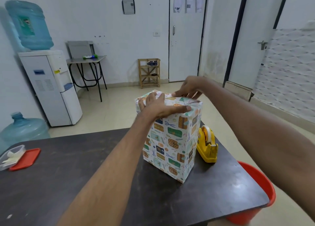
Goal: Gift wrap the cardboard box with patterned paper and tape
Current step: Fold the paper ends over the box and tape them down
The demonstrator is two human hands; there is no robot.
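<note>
The box (170, 145) stands upright on the dark table (68, 183), covered in white paper printed with small gifts and scissors. My left hand (162, 106) lies flat on its top, fingers spread over the near edge, pressing the folded paper down. My right hand (190, 87) hovers at the far top edge, its fingertips touching the paper folds there. A yellow tape dispenser (207, 145) with a roll of tape sits on the table right beside the box's right side.
A clear plastic container (10, 155) with a red lid (25, 159) beside it sits at the table's left edge. An orange bucket (255, 191) stands below the table's right corner. A water dispenser (51, 86) and a spare bottle (22, 128) stand far left.
</note>
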